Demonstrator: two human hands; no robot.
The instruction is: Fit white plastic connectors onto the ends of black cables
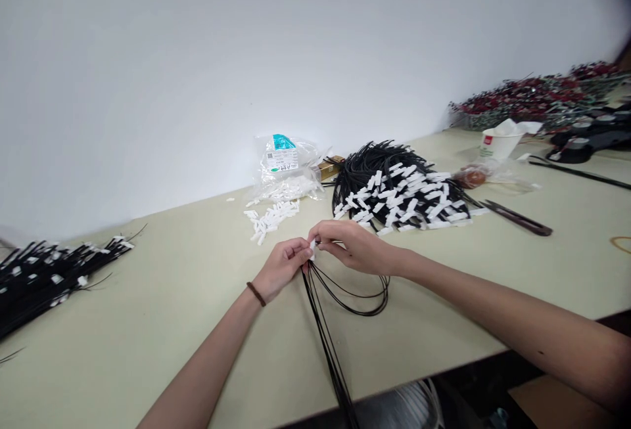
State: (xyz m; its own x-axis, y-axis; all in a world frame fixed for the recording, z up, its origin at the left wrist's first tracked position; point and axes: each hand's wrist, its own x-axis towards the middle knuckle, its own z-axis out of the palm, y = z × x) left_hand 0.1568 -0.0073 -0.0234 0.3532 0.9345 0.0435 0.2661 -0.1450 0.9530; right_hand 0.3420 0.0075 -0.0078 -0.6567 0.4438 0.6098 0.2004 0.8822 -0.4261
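My left hand, with a dark band at the wrist, is closed in a pinch on a small white plastic connector. At the connector's upper end, the thumb and forefinger of my right hand are pinched together on a thin black wire, its end mostly hidden by the fingers. Thin black wires run from beneath my left fingers down over the table's front edge. Some of them form a loop below my right hand. Just beyond my hands lie loose white connectors.
A clear plastic bag stands by the wall. A heap of black wires with white connectors lies behind my right hand, tweezers and a paper cup to its right. Another wire bundle is at left, reddish stems far right.
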